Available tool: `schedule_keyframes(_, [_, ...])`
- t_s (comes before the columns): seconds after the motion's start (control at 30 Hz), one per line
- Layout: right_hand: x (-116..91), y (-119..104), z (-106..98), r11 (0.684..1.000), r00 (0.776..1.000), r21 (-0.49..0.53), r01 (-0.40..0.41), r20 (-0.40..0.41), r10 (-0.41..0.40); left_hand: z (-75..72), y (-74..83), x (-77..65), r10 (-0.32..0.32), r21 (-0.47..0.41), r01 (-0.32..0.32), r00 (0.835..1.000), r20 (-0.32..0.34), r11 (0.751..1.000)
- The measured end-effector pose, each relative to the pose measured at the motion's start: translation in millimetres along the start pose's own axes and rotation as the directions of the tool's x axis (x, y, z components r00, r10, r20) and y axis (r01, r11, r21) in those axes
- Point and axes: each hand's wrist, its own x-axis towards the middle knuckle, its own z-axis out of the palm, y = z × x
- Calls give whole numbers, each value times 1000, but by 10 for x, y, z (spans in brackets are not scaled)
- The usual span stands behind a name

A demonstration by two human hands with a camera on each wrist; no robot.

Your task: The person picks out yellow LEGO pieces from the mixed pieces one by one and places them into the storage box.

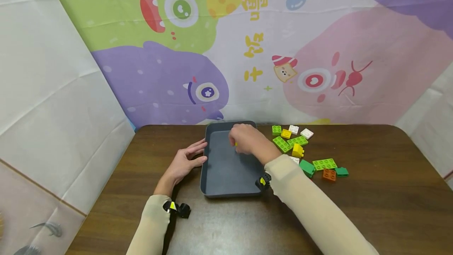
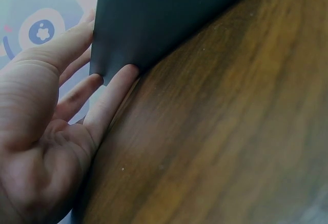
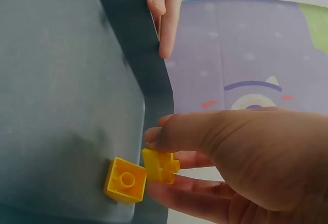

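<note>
A dark grey tray (image 1: 230, 174) stands on the table. My left hand (image 1: 183, 164) rests its extended fingers and thumb against the tray's left wall; the left wrist view shows its fingertips (image 2: 128, 72) touching the dark outer side. Over the tray's far part, my right hand (image 1: 247, 140) pinches a small yellow building brick (image 3: 161, 166) between thumb and fingers. Another yellow brick (image 3: 125, 180), its hollow underside showing, lies in the tray right beside the pinched one. In the head view the right hand hides most of both bricks.
Loose building bricks lie right of the tray: light green (image 1: 325, 164), dark green (image 1: 307, 168), orange (image 1: 329, 174), white (image 1: 306, 133) and yellow (image 1: 297, 150) ones. A cartoon-printed cloth (image 1: 247, 89) hangs behind the wooden table (image 1: 382, 207).
</note>
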Motion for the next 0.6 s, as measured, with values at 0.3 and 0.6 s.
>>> schedule_keyframes(0.3, [15,-11,15,999,989,28,-41,142,36,4,2,-8,15,-9,-15,1000,3,1000])
schedule_keyframes(0.6, [-22,-14,97,997,987,66,-30,163,18,5,19,-4,3,0,-3,1000,-2,1000])
